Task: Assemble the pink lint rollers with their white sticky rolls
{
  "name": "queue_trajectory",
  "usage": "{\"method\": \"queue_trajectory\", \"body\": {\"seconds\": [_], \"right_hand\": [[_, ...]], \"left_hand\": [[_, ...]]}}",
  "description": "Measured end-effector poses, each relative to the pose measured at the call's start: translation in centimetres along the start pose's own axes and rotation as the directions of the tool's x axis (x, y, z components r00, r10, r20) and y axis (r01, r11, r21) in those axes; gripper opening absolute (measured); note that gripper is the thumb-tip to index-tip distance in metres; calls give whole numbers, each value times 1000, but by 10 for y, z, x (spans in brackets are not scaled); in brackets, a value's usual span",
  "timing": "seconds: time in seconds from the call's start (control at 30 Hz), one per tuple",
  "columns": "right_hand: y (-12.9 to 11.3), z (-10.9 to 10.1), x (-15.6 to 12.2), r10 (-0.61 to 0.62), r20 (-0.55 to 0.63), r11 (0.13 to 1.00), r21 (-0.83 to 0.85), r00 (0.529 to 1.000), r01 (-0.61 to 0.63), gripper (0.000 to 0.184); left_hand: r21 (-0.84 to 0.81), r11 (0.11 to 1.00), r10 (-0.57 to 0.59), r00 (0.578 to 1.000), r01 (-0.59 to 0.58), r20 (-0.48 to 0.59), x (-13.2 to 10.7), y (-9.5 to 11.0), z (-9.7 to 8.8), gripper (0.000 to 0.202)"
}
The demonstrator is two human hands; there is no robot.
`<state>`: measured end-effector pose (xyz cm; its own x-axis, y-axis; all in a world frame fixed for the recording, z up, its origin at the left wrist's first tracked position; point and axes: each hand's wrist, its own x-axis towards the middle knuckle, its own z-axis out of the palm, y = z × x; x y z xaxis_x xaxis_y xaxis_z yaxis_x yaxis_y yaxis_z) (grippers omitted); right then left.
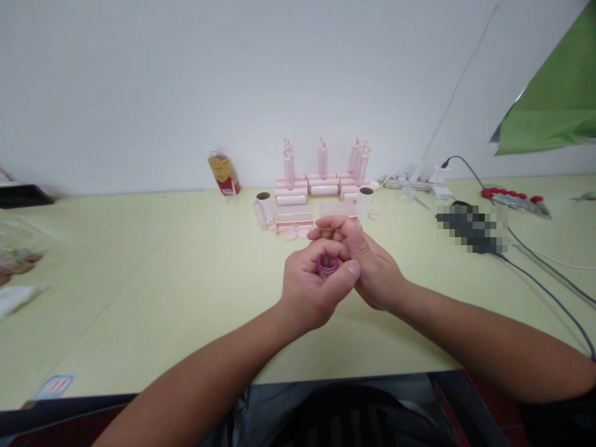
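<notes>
My left hand (310, 285) was curled round a small purple ring-shaped piece (328, 264), grip clamped on it w/ thumb across the front and fingers wrapped behind. Piece sat above the tabletop (139, 273), mid-width, roughly halfway btwn near edge and far edge; only its top rim showed, rest hidden in my fist. My right hand (367, 264) lay against the left from the right side, fingers bent over the top of the piece and touching my left fingers; couldn't tell whether the right grip actually pinched the piece or just rested on it.

Beyond my hands, toward the far edge: a cluster of pink plastic parts (310, 189), flat blocks stacked w/ upright pink tubes on top, plus two pale cylinders (265, 210) w/ dark open ends, one each side of the stack. Left of that, a tilted bottle (223, 175) w/ red-yellow label, near the wall. Far right: power strip (414, 180), dark cables (549, 292) running to the right edge. Sticker (54, 385) at near left corner.
</notes>
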<state>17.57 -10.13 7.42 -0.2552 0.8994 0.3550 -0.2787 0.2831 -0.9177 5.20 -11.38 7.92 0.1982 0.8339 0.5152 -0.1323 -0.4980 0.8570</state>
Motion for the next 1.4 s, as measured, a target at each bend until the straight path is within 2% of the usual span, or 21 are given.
{"method": "queue_trajectory", "body": {"seconds": [0.27, 0.6, 0.8, 1.1, 1.17, 1.23, 1.33, 1.4], "right_hand": [[1, 0, -1, 92, 0, 994, 59, 996, -92, 52], [-4, 3, -3, 72, 43, 993, 92, 996, -76, 50], [-2, 2, -2, 60, 45, 989, 135, 997, -66, 43], [-8, 5, -3, 199, 7, 961, 196, 980, -197, 53], [-10, 6, -2, 238, 9, 939, 255, 971, -232, 52], [-11, 6, -2, 272, 20, 912, 313, 962, -264, 52], [-11, 7, -2, 300, 33, 891, 347, 953, -292, 52], [-13, 8, -4, 312, 41, 886, 349, 949, -306, 51]], "left_hand": [[-8, 1000, -17, 1000, 17, 1, 1, -2, 0, 14], [-55, 998, 14, 999, -12, 42, 3, -3, -2, 25], [16, 1000, -18, 1000, 17, 23, 2, -1, -2, 22], [58, 998, 2, 1000, -1, -9, 4, 1, -1, 15], [84, 996, 41, 999, -40, -15, 3, 1, 0, 12], [144, 981, 134, 991, -129, -26, 2, 2, 0, 10], [225, 929, 303, 953, -293, -11, 0, 4, 0, 19], [240, 899, 373, 928, -366, 19, -1, 6, 0, 24]]}}
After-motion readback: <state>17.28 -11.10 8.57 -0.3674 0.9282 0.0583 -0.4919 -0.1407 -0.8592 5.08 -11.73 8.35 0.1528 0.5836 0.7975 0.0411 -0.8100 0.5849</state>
